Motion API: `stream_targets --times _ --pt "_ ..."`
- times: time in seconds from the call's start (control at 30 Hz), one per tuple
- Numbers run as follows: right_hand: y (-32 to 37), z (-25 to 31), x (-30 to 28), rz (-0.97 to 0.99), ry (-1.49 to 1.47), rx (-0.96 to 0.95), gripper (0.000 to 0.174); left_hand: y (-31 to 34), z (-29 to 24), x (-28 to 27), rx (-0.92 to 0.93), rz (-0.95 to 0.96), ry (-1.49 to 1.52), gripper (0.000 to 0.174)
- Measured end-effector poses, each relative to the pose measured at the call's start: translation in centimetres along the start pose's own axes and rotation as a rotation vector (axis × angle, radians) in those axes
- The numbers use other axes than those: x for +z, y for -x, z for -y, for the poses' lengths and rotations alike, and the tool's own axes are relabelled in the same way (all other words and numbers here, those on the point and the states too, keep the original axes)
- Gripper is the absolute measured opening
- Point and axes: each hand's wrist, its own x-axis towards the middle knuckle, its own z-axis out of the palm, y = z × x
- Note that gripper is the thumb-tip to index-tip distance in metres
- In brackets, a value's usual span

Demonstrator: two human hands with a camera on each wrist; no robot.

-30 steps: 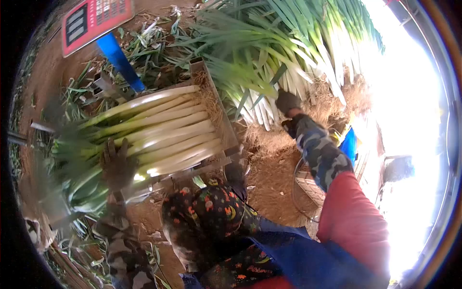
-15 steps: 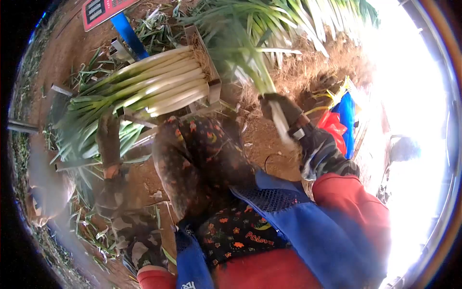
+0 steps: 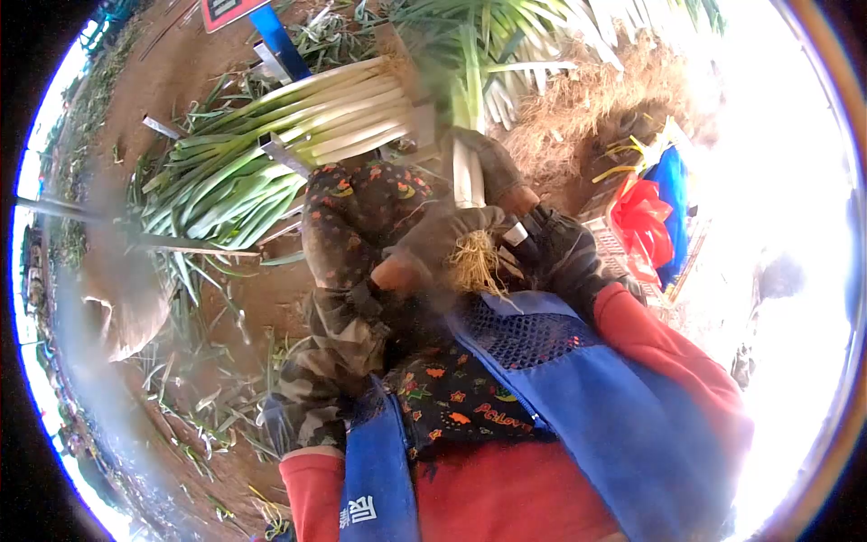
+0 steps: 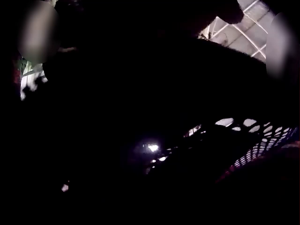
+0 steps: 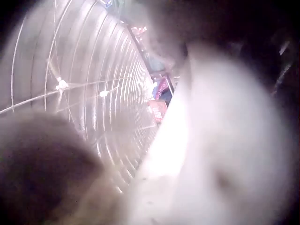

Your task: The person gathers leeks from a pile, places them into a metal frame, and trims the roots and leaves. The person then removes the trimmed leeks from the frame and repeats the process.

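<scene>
A single leek (image 3: 468, 176) is held in both gloved hands close in front of the person's body. The right hand (image 3: 495, 170) is wrapped round the white stalk, fingers curled fully about it, and the left hand (image 3: 433, 242) sits just below, fingers bent over the root end so that the straw-coloured roots (image 3: 474, 264) stick out beside its palm. The right wrist view shows only a pale blurred stalk (image 5: 211, 140) right against the lens, and the left wrist view is too dark to tell anything. A second ago the right hand was stretched out to the pile of leeks (image 3: 506, 36) and the left hand lay on the trimmed bundle (image 3: 334, 113) in the frame. Half a second ago the right hand alone had the leek, well out to the side. Now the left hand has left the bundle and both meet on the one leek, drawn in near the chest (the bundle itself lies as it did). The leek's long axis runs away from the person, roots toward the body, green leaves toward the pile.
</scene>
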Motion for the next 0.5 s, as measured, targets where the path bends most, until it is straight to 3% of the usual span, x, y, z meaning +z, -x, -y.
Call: stream_targets --times 0.07,0.1,0.13,0.23,0.27,0.5 --pt "-0.6 -2.7 -3.4 0.051 0.195 -0.194 0.039 2.1 1.3 2.1 -0.084 -0.086 -0.243 0.042" --pt "1.0 -3.1 -1.1 0.111 0.448 -0.519 0.041 3.0 1.7 3.1 -0.133 -0.122 -0.360 0.046" --pt "2.0 -0.9 0.7 0.041 0.141 0.117 0.042 3.4 2.4 3.3 -0.151 -0.138 -0.405 0.046" --pt "7.9 0.5 9.8 -0.377 0.214 0.147 0.039 3.3 2.3 2.8 -0.140 -0.066 -0.319 0.048" --pt "7.7 0.0 9.4 -0.371 0.208 0.157 0.038 3.2 2.1 2.6 -0.143 -0.036 -0.282 0.048" --pt "2.4 0.3 3.6 0.138 -0.153 0.214 0.036 2.0 0.7 1.7 -0.230 0.158 -0.037 0.051"
